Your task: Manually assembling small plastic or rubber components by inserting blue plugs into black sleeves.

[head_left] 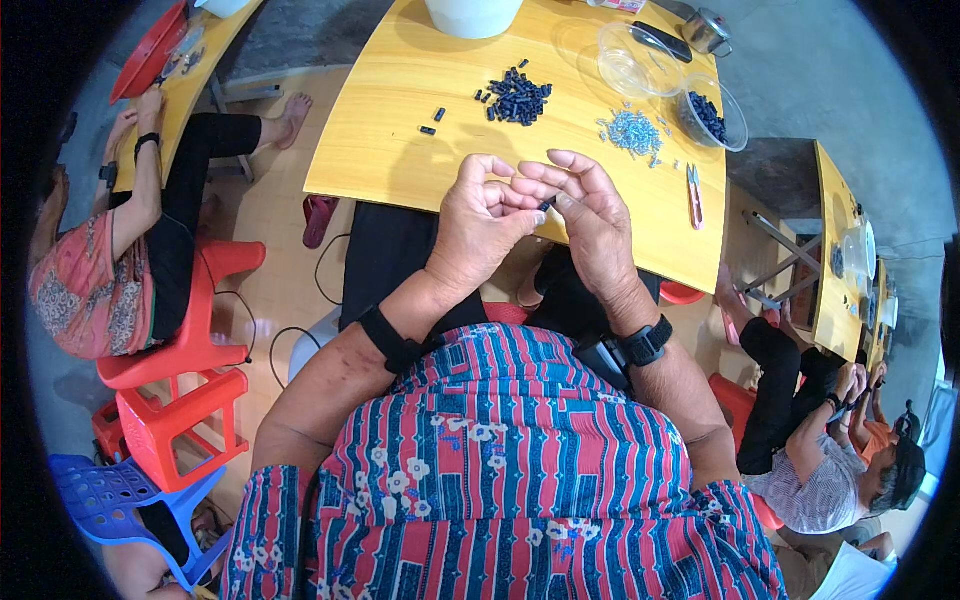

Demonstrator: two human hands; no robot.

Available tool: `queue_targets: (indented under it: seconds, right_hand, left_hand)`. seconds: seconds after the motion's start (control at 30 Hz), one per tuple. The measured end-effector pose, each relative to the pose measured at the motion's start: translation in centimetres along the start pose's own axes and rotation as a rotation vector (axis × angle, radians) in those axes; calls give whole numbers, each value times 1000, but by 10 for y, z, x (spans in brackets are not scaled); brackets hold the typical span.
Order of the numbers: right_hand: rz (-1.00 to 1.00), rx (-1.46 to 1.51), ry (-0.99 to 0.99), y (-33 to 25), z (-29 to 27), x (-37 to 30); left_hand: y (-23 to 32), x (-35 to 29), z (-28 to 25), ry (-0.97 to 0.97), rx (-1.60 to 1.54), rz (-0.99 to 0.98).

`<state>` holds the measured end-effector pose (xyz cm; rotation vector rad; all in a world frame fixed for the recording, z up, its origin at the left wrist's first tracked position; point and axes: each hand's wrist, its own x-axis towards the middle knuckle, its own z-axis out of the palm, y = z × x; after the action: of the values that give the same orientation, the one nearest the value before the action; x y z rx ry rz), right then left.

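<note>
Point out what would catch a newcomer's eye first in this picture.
Most likely the red-and-blue floral striped shirt, filling the lower middle. Next, probably, the left hand and right hand, meeting at a small black piece by the yellow table's near edge. Beyond them on the tabletop, a pile of black pieces sits left of a pale-blue heap of tiny pieces.

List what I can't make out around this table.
In the head view:
Black piece: partly covered by the left hand and the right hand, so its full shape is hidden.
White tub: cut off by the top edge, contents unseen.
Clear bits: too small to tell their exact shape.
</note>
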<state>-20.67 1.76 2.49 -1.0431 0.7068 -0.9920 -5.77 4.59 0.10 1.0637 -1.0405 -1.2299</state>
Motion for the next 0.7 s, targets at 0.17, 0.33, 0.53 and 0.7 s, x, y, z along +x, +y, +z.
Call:
queue_targets:
  seconds: [0.17,0.33,0.53,0.7]
  right_hand:
    - [-32,-151,-39,-8,3,-3]
    - [-75,-205,-72,-8,3,-4]
    - [-99,-289,-87,-10,4,-4]
    - [-151,-416,-111,-9,4,-3]
  left_hand:
    - [2,-1,1,-39,-7,-51]
    - [1,-3,0,-42,-41,-66]
    - [3,-3,0,-38,-19,-46]
    - [6,-5,1,-10,-15,-18]
